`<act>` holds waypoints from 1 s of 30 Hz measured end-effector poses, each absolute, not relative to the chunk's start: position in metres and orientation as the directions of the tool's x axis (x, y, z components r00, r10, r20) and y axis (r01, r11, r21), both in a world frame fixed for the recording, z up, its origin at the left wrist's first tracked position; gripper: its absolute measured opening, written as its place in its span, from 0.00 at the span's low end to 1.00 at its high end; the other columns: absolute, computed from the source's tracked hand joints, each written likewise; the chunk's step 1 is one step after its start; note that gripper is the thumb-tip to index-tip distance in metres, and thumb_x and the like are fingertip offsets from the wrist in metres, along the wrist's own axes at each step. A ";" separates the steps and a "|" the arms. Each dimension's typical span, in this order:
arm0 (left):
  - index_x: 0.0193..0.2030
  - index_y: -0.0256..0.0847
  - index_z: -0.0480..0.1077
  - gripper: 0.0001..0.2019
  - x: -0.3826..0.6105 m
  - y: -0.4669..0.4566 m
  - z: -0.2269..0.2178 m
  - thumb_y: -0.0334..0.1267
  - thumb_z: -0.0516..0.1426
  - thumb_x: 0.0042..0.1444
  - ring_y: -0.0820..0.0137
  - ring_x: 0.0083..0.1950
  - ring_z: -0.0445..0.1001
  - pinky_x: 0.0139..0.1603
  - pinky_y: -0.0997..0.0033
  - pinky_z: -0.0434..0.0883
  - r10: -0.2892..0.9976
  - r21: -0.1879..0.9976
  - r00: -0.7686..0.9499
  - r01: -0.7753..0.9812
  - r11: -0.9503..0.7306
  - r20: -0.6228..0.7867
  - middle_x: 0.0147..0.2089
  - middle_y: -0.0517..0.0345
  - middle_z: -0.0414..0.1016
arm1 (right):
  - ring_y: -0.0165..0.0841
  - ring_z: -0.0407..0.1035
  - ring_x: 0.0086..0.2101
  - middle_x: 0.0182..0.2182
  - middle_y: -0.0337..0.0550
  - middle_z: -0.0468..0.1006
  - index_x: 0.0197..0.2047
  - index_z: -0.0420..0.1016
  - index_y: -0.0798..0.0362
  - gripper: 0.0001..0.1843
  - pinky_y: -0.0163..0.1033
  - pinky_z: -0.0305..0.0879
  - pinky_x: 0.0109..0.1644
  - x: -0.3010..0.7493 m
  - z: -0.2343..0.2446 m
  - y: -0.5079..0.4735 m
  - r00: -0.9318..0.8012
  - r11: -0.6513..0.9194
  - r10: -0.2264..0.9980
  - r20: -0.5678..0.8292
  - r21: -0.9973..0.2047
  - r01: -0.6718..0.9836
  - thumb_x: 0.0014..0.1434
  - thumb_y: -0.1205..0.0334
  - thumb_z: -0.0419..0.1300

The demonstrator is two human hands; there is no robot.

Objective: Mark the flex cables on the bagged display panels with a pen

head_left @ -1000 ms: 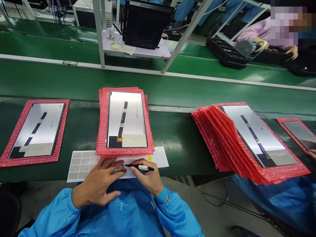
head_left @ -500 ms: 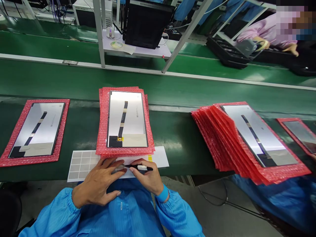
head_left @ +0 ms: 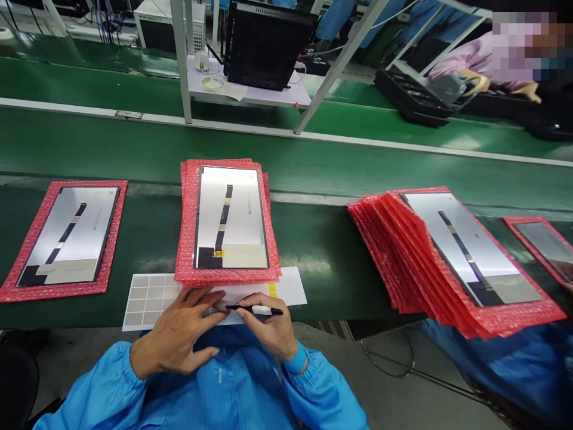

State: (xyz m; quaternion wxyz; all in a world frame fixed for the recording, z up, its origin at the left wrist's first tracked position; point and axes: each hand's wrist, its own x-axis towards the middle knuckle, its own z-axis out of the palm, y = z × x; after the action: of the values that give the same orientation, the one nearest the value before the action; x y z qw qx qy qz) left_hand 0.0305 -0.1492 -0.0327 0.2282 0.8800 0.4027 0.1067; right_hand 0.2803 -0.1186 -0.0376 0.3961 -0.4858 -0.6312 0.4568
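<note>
My left hand point(head_left: 179, 331) lies with its fingers spread on a white sheet of grey square stickers point(head_left: 145, 298), at the table's near edge. My right hand point(head_left: 273, 334) pinches black and white tweezers point(head_left: 264, 310), their dark tip on the sheet beside my left fingertips. Whether a sticker is in the tip is too small to tell. Just beyond both hands, a display panel point(head_left: 244, 215) with a black flex cable point(head_left: 224, 215) and a yellow piece point(head_left: 218, 254) at its lower end rests on stacked red bubble-wrap bags point(head_left: 185, 239). Yellow stickers point(head_left: 273, 290) show right of centre on the sheet.
To the left, another panel point(head_left: 76, 233) lies on a red bubble-wrap bag point(head_left: 117, 209). A leaning stack of red bags point(head_left: 394, 257) with a panel point(head_left: 470, 245) on top stands to the right. Behind are a metal frame point(head_left: 181, 60), a monitor point(head_left: 268, 45) and a person in pink point(head_left: 465, 54).
My right hand and the tweezers have shifted slightly to the right and toward me. The left hand stays in place on the sheet.
</note>
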 end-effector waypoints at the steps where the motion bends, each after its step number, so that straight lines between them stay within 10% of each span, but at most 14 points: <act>1: 0.70 0.51 0.67 0.34 0.031 -0.149 -0.033 0.47 0.65 0.56 0.46 0.73 0.62 0.71 0.43 0.57 0.758 0.490 0.652 0.659 -0.570 0.004 0.75 0.50 0.63 | 0.37 0.81 0.28 0.29 0.43 0.86 0.34 0.85 0.50 0.00 0.37 0.76 0.33 0.283 -0.033 -0.118 -0.202 0.121 0.977 0.073 -0.964 0.238 0.57 0.64 0.71; 9: 0.71 0.41 0.64 0.32 0.033 -0.149 -0.020 0.38 0.63 0.59 0.49 0.67 0.71 0.70 0.40 0.62 0.725 0.471 0.684 0.614 -0.633 0.082 0.65 0.41 0.73 | 0.37 0.79 0.28 0.29 0.44 0.85 0.35 0.84 0.49 0.04 0.38 0.75 0.32 0.309 0.023 -0.095 -0.134 0.089 0.988 0.079 -0.993 0.073 0.58 0.60 0.73; 16: 0.52 0.29 0.75 0.13 0.013 -0.105 0.026 0.30 0.61 0.61 0.54 0.51 0.80 0.54 0.51 0.77 0.500 0.284 0.629 0.417 -0.863 0.596 0.48 0.40 0.83 | 0.33 0.74 0.24 0.27 0.43 0.83 0.34 0.78 0.51 0.13 0.36 0.71 0.28 0.285 0.046 -0.052 -0.054 -0.032 0.998 -0.039 -0.992 0.121 0.55 0.55 0.75; 30: 0.54 0.28 0.74 0.17 -0.008 -0.035 -0.007 0.37 0.60 0.60 0.47 0.55 0.81 0.50 0.47 0.81 0.414 0.334 0.549 0.244 -0.910 0.726 0.45 0.34 0.82 | 0.34 0.73 0.25 0.25 0.40 0.80 0.32 0.79 0.51 0.10 0.36 0.68 0.28 0.260 0.040 -0.029 -0.086 -0.019 0.996 -0.037 -0.980 0.199 0.54 0.57 0.74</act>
State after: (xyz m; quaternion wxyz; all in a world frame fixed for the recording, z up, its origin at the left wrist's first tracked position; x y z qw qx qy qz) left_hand -0.0083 -0.0354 -0.0074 0.0975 0.8748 0.1881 0.4358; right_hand 0.2600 -0.0294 0.0396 0.4180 -0.5314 -0.5620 0.4765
